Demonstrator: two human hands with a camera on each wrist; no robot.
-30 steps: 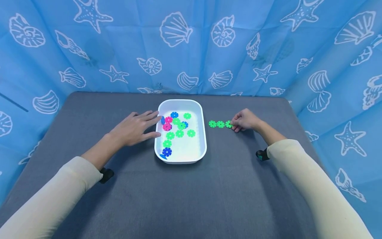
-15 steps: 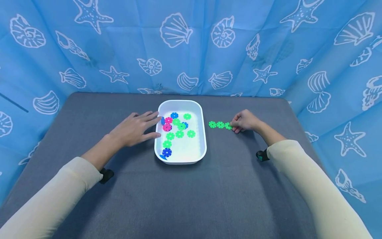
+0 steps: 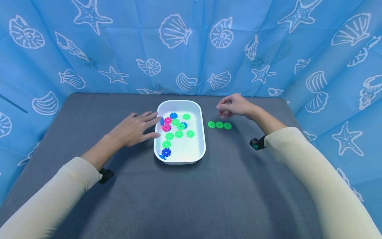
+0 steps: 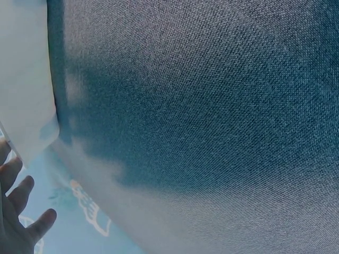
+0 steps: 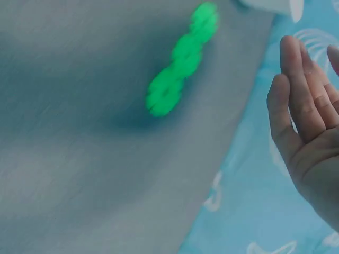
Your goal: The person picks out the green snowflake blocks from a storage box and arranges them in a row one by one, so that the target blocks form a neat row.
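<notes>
Against the left rim of a white tray (image 3: 186, 152) rests my left hand (image 3: 135, 129), its fingers spread and fairly straight. Inside the tray lie several notched plastic discs: green ones such as a green disc (image 3: 190, 133), plus pink discs (image 3: 166, 127) and blue discs (image 3: 166, 152). To the tray's right, three green discs (image 3: 219, 125) form a straight row on the cloth. My right hand (image 3: 234, 105) hovers just beyond that row with loosely bent fingers and holds nothing. In the right wrist view, the row of green discs (image 5: 186, 55) appears apart from the hand (image 5: 307, 106).
Grey cloth covers the table (image 3: 191, 199). A blue curtain (image 3: 119, 43) with white shell prints hangs behind the table and along its sides. Black wrist cameras (image 3: 257, 143) sit under both forearms.
My right hand has let go of the third green disc at the row's right end, then lifted away and moved back toward the curtain. The left hand stays in place.
</notes>
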